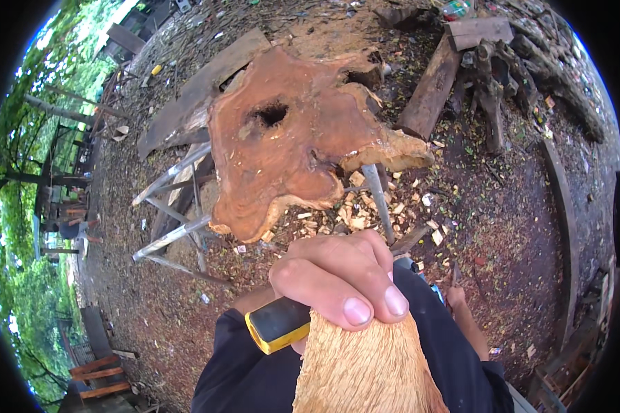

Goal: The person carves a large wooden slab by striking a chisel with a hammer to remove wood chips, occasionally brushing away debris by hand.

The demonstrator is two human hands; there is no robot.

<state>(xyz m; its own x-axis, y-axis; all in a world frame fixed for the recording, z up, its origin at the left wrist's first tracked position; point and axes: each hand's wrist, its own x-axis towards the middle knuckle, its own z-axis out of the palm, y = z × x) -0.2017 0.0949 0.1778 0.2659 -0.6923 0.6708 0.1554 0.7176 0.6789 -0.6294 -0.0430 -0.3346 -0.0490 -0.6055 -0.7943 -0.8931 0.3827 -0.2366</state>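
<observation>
In front of me my left hand (341, 275) is closed, its fingers bent over the top end of a pale, rough-cut piece of wood (365, 365). A black and yellow tool handle (279, 325) sticks out to the left beneath the same fingers; the rest of that tool is hidden. Lower down at the right, my right hand (456, 296) hangs beside my dark-clothed leg (427, 303). Its fingers look closed and a thin dark thing rises from them, too small to name. Beyond the left hand lies a large reddish wood slab (282, 151) with a dark hole and irregular edges.
Metal legs (375, 199) of a stand hold up the slab. Pale wood chips (355, 217) litter the ground. Logs (430, 89) and a gnarled stump (489, 89) lie at the far right. A board (179, 113) leans behind the slab. Another person (79, 229) is at the far left.
</observation>
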